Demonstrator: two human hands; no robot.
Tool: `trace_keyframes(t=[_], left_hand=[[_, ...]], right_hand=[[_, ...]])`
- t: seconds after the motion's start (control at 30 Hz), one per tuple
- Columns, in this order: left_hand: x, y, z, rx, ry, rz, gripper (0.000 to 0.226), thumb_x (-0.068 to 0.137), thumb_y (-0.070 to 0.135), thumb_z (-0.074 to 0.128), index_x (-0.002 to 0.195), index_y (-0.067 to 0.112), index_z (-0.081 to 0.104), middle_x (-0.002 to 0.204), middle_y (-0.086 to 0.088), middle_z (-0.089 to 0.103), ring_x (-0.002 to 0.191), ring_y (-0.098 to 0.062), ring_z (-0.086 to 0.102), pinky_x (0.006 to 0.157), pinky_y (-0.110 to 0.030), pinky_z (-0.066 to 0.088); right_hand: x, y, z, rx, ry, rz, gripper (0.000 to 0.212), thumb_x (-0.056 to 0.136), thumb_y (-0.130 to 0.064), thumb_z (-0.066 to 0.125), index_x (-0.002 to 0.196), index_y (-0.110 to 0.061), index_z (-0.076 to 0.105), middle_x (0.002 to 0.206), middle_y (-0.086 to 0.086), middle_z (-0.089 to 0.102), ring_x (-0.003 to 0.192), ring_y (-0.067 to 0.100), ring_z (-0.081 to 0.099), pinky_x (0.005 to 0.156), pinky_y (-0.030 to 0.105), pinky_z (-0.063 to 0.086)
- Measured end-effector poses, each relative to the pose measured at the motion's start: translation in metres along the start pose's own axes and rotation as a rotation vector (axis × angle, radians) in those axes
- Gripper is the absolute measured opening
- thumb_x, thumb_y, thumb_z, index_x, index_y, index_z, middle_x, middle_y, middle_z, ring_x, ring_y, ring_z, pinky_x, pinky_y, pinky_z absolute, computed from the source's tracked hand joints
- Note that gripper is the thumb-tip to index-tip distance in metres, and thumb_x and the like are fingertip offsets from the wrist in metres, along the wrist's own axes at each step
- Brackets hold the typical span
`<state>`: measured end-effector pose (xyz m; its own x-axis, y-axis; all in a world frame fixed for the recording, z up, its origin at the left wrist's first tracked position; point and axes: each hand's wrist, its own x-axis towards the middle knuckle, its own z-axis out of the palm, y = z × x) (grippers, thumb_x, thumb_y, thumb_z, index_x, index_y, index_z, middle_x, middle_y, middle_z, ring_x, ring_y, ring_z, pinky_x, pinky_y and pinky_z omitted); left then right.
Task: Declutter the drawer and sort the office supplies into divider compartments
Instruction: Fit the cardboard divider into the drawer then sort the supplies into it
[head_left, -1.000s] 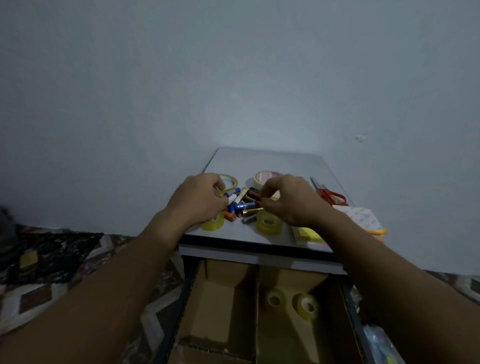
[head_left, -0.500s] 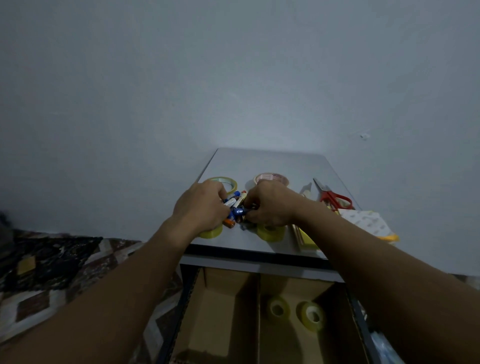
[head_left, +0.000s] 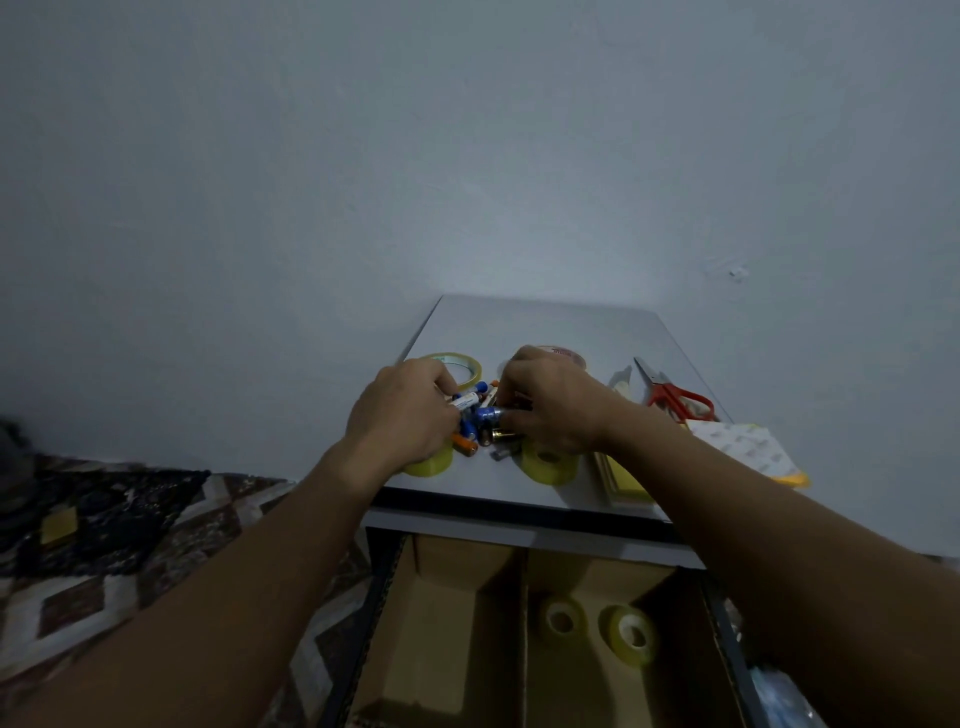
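A heap of batteries (head_left: 480, 418) lies on the grey cabinet top (head_left: 550, 322). My left hand (head_left: 402, 415) and my right hand (head_left: 545, 402) close in on the heap from either side, fingers curled around batteries. Yellow tape rolls (head_left: 550, 462) stand at the front of the top, one partly under my left hand. Below, the open drawer (head_left: 719, 613) holds cardboard dividers (head_left: 522, 623). Two tape rolls (head_left: 631, 634) lie in the right compartment; the left compartment (head_left: 441, 623) shows only bare cardboard.
Red-handled scissors (head_left: 675, 400), a thin clear tape ring (head_left: 460, 364), a pinkish tape roll (head_left: 563, 353), a yellow sticky-note pad (head_left: 623, 478) and a white printed packet (head_left: 743, 449) also sit on the top. A patterned rug (head_left: 104, 530) covers the floor at left.
Both hands have drawn together and gathered the batteries into a tighter heap between them. The view has shifted slightly.
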<state>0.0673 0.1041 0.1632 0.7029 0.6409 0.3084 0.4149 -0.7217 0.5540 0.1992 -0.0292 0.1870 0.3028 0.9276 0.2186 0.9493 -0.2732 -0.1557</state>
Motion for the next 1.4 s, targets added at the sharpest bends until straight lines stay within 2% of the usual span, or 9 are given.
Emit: trace_keyframes(t=[0.1,0.17,0.4,0.53,0.9,1.0,1.13,1.27,1.4], left_hand=[[0.001,-0.003,0.001,-0.004,-0.006,-0.013,0.016,0.083,0.019,0.068,0.092,0.032,0.067,0.091,0.004,0.068,0.083,-0.018,0.064,0.075,-0.039,0.058],[0.002,-0.004,0.002,-0.014,-0.012,-0.017,0.015,0.083,0.019,0.069,0.092,0.031,0.067,0.090,0.003,0.068,0.082,-0.017,0.064,0.075,-0.040,0.058],[0.002,-0.006,0.003,-0.026,-0.011,0.006,0.015,0.083,0.017,0.068,0.091,0.030,0.068,0.084,0.004,0.066,0.081,-0.018,0.064,0.074,-0.040,0.058],[0.002,-0.008,0.005,-0.047,-0.008,0.018,0.013,0.084,0.018,0.071,0.089,0.030,0.068,0.082,0.005,0.066,0.080,-0.018,0.064,0.075,-0.042,0.058],[0.001,-0.009,0.004,-0.096,0.009,0.022,0.014,0.085,0.019,0.070,0.096,0.028,0.069,0.084,0.006,0.067,0.080,-0.016,0.064,0.074,-0.042,0.059],[0.000,-0.007,0.002,-0.108,0.009,0.025,0.016,0.085,0.018,0.070,0.098,0.026,0.069,0.081,0.007,0.066,0.078,-0.015,0.064,0.073,-0.041,0.059],[-0.005,-0.005,-0.006,-0.116,0.026,0.010,0.018,0.085,0.018,0.069,0.102,0.025,0.069,0.083,0.009,0.067,0.076,-0.011,0.064,0.068,-0.033,0.058],[-0.019,-0.002,-0.020,-0.167,0.047,-0.008,0.019,0.085,0.016,0.071,0.102,0.024,0.069,0.081,0.010,0.065,0.072,-0.006,0.062,0.056,-0.019,0.045],[-0.047,0.001,-0.037,-0.293,0.081,-0.051,0.014,0.086,0.015,0.069,0.097,0.024,0.071,0.077,0.006,0.066,0.064,-0.004,0.058,0.049,-0.011,0.039]], right_hand=[[0.004,0.001,0.002,0.005,0.029,-0.059,0.011,0.086,-0.028,0.069,0.091,-0.019,0.063,0.120,0.001,0.057,0.106,0.016,0.055,0.088,0.032,0.049],[0.008,0.002,0.004,0.013,0.009,-0.051,0.011,0.083,-0.026,0.070,0.089,-0.023,0.061,0.117,0.000,0.061,0.102,0.017,0.057,0.086,0.035,0.051],[0.015,0.013,0.006,0.046,0.042,-0.015,0.017,0.081,-0.024,0.071,0.095,-0.021,0.062,0.093,-0.006,0.063,0.083,0.012,0.054,0.065,0.021,0.040],[0.015,0.017,0.008,0.067,0.055,-0.028,0.016,0.081,-0.021,0.070,0.093,-0.021,0.061,0.089,-0.006,0.063,0.079,0.010,0.053,0.069,0.028,0.045],[0.012,0.016,0.008,0.098,0.071,-0.030,0.017,0.080,-0.019,0.070,0.088,-0.024,0.056,0.084,-0.009,0.059,0.074,0.004,0.052,0.066,0.024,0.045],[0.009,0.016,0.006,0.134,0.083,-0.006,0.016,0.081,-0.018,0.070,0.090,-0.022,0.058,0.084,-0.009,0.060,0.074,0.006,0.053,0.069,0.028,0.047],[0.000,0.012,0.000,0.177,0.113,0.010,0.016,0.082,-0.020,0.071,0.088,-0.022,0.057,0.080,-0.009,0.060,0.070,0.007,0.054,0.068,0.024,0.040],[-0.020,0.004,-0.009,0.255,0.185,0.049,0.017,0.080,-0.016,0.074,0.088,-0.018,0.060,0.081,-0.008,0.063,0.074,0.010,0.060,0.064,0.026,0.052],[-0.049,-0.006,-0.014,0.355,0.290,0.093,0.017,0.077,-0.013,0.078,0.084,-0.015,0.063,0.079,-0.007,0.065,0.071,0.007,0.061,0.060,0.020,0.050]])
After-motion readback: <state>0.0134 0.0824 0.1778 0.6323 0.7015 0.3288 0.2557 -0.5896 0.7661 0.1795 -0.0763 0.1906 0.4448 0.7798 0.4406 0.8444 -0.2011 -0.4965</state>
